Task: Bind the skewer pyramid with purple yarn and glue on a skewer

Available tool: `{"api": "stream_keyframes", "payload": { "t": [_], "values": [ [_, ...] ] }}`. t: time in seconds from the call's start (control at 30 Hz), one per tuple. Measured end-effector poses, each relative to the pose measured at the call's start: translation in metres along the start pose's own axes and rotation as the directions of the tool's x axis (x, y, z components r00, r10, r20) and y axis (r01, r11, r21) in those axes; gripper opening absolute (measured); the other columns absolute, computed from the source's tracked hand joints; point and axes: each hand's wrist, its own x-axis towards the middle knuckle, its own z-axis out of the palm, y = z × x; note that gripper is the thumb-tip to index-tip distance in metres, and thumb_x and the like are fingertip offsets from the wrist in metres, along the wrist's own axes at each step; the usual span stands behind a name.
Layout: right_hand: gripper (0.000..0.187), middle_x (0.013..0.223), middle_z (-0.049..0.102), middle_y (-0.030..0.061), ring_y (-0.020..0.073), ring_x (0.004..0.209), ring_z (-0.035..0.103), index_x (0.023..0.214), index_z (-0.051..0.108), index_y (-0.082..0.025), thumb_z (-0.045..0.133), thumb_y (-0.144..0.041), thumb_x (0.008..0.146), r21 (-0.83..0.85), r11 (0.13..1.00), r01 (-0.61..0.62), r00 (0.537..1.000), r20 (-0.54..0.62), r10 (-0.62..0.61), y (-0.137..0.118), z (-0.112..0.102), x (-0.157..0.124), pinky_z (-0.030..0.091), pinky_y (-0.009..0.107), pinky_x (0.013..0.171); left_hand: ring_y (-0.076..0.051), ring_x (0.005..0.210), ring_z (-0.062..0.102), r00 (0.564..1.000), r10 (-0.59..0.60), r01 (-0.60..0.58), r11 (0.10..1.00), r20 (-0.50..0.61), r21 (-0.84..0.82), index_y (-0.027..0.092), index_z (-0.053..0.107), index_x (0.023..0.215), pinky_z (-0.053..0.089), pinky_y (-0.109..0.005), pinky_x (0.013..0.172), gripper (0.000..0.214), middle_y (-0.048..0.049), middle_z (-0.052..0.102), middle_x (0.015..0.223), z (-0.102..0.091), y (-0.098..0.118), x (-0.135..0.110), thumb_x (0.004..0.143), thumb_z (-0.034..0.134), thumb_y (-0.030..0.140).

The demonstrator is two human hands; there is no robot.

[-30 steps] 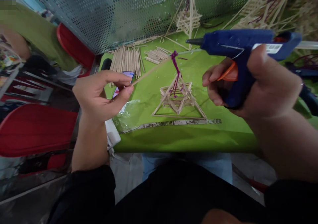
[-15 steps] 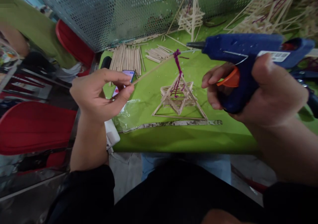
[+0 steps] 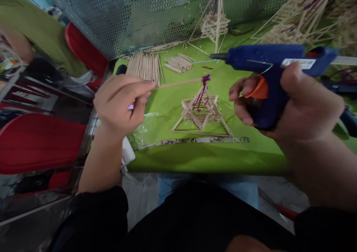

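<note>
My left hand [image 3: 122,103] pinches one end of a thin wooden stick [image 3: 178,83] whose far end carries a knot of purple yarn [image 3: 205,79]. The stick lies nearly level, with the yarn end over the tip of a small pyramid of wooden sticks [image 3: 202,112] standing on the green table [image 3: 212,157]. My right hand [image 3: 290,103] grips a blue glue gun [image 3: 270,58], a finger on its orange trigger. The nozzle points left, above and to the right of the pyramid's tip.
Loose piles of sticks [image 3: 145,66] lie at the back left before a perforated metal screen [image 3: 125,13]. More stick structures [image 3: 216,21] stand at the back and right. A clear plastic bag [image 3: 147,127] lies by the pyramid. Red chairs [image 3: 39,140] stand to the left.
My left hand has moved right and lowered the stick from a steep slant to nearly level, so the yarn end sits lower over the pyramid. The glue gun has dropped slightly.
</note>
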Motion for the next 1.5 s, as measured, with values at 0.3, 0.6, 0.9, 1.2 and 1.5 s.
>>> {"api": "stream_keyframes", "payload": {
  "t": [0.3,0.6,0.9,1.2,1.5],
  "values": [
    [0.052,0.081,0.076,0.0094,0.0173,0.051,0.055,0.087,0.095,-0.026,0.082,-0.07,0.111,-0.027,0.973,-0.229,0.969,0.083,0.231,-0.019,0.0,0.006,0.025,0.032,0.031,-0.023,0.096,0.089,1.0,0.009,-0.008,1.0,-0.016,0.024,0.036,0.085,0.15,0.078,-0.047,0.095,0.029,0.0003,0.091,0.117,0.004,0.0,-0.003,0.128,0.07,0.025],
    [0.046,0.085,0.074,0.005,0.0177,0.059,0.064,0.088,0.09,-0.024,0.092,-0.066,0.106,-0.047,0.952,-0.303,0.952,0.038,0.304,-0.025,0.003,0.004,0.033,0.025,0.036,-0.022,0.09,0.087,0.993,0.075,-0.072,0.997,-0.09,0.035,0.033,0.087,0.147,0.072,-0.04,0.075,0.028,0.0004,0.09,0.111,0.008,-0.001,0.001,0.123,0.077,0.021],
    [0.049,0.091,0.073,0.0055,0.0182,0.065,0.062,0.09,0.09,-0.028,0.091,-0.075,0.105,-0.116,0.928,-0.354,0.925,0.1,0.366,-0.029,-0.003,0.005,0.037,0.026,0.039,-0.024,0.094,0.089,1.0,-0.01,0.01,1.0,0.007,0.021,0.031,0.085,0.136,0.08,-0.048,0.088,0.016,-0.0025,0.088,0.113,0.008,-0.01,-0.008,0.129,0.071,0.034],
    [0.046,0.08,0.068,0.0079,0.0175,0.054,0.053,0.085,0.09,-0.026,0.086,-0.066,0.105,-0.023,0.947,-0.32,0.946,0.04,0.321,-0.026,0.003,0.005,0.023,0.027,0.032,-0.024,0.102,0.09,0.996,-0.081,0.08,0.996,0.029,0.042,0.036,0.085,0.141,0.079,-0.051,0.1,0.022,-0.0006,0.092,0.118,-0.001,0.0,-0.005,0.131,0.066,0.036],
    [0.048,0.079,0.074,0.0069,0.0239,0.063,0.073,0.085,0.089,-0.023,0.097,-0.069,0.098,-0.149,0.93,-0.337,0.941,-0.011,0.339,-0.042,-0.01,0.011,0.035,0.024,0.033,-0.026,0.102,0.09,0.984,-0.168,0.162,0.983,0.065,0.091,0.033,0.088,0.131,0.08,-0.052,0.102,0.025,-0.0044,0.093,0.114,-0.001,-0.001,-0.01,0.131,0.065,0.043]
  ]
}}
